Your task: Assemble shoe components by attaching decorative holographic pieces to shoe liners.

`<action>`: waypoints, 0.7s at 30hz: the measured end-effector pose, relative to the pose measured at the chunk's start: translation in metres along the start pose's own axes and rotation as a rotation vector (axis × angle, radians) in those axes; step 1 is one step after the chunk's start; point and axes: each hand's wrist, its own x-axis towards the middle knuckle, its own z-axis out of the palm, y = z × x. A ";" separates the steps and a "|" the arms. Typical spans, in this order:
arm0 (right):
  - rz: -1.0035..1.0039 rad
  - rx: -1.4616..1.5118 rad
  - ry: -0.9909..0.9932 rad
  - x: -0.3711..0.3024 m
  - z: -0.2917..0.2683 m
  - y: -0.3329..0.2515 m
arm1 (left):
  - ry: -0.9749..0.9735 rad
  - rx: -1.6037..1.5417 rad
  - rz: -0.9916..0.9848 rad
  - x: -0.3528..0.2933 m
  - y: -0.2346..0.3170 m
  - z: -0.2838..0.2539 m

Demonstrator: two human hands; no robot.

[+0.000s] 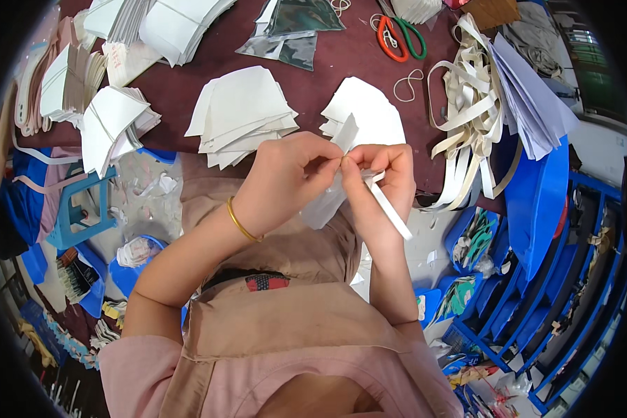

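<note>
My left hand (275,181), with a gold bangle on its wrist, is closed in a pinch on a thin, pale, bendy piece (324,207). My right hand (383,184) meets it fingertip to fingertip and pinches the same piece. A narrow white strip (392,211) comes out of my right hand and hangs down past the wrist. The pinched edge is hidden by my fingers. Just beyond the hands lie a fanned stack of white cut pieces (244,104) and another white stack (369,108), partly covered by my right hand.
Scissors with red and green handles (402,38) lie on the dark red tabletop (327,59). Cream straps (467,104) drape over the right edge beside folded pale sheets (529,97). Tied white bundles (115,125) stand at the left. Blue bins (477,237) and a blue rack (564,279) are at the right.
</note>
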 end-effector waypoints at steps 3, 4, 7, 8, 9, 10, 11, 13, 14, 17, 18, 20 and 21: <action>-0.043 -0.181 -0.015 -0.003 0.003 -0.003 | 0.025 0.080 0.122 -0.004 -0.005 0.002; -0.040 -0.180 -0.011 -0.003 0.003 -0.001 | 0.045 0.110 0.196 -0.005 -0.007 0.003; -0.019 -0.132 -0.011 -0.002 0.005 0.004 | -0.049 0.019 -0.029 -0.007 -0.007 -0.003; -0.001 -0.086 -0.014 -0.002 0.006 0.006 | -0.048 0.019 -0.032 -0.007 -0.009 -0.004; 0.000 -0.085 -0.016 0.000 0.006 0.007 | -0.083 -0.123 -0.150 -0.006 -0.012 -0.005; 0.036 -0.006 -0.041 0.002 0.006 0.009 | -0.119 -0.267 -0.268 -0.005 -0.015 -0.006; 0.072 0.074 -0.067 0.003 0.005 0.010 | -0.118 -0.267 -0.269 -0.004 -0.015 -0.008; 0.094 0.125 -0.100 0.004 0.003 0.014 | -0.180 -0.389 -0.346 -0.004 -0.016 -0.011; 0.083 0.143 -0.124 0.005 0.002 0.016 | -0.176 -0.390 -0.348 -0.003 -0.017 -0.013; 0.081 0.117 -0.178 0.007 0.000 0.016 | -0.221 -0.470 -0.364 -0.002 -0.019 -0.017; 0.088 0.072 -0.205 0.008 0.000 0.014 | -0.192 -0.371 -0.329 -0.003 -0.018 -0.017; 0.036 -0.015 -0.240 0.008 0.000 0.009 | -0.159 -0.270 -0.297 -0.003 -0.015 -0.021; -0.018 -0.103 -0.271 0.008 0.001 0.007 | -0.184 -0.116 -0.185 -0.001 -0.012 -0.025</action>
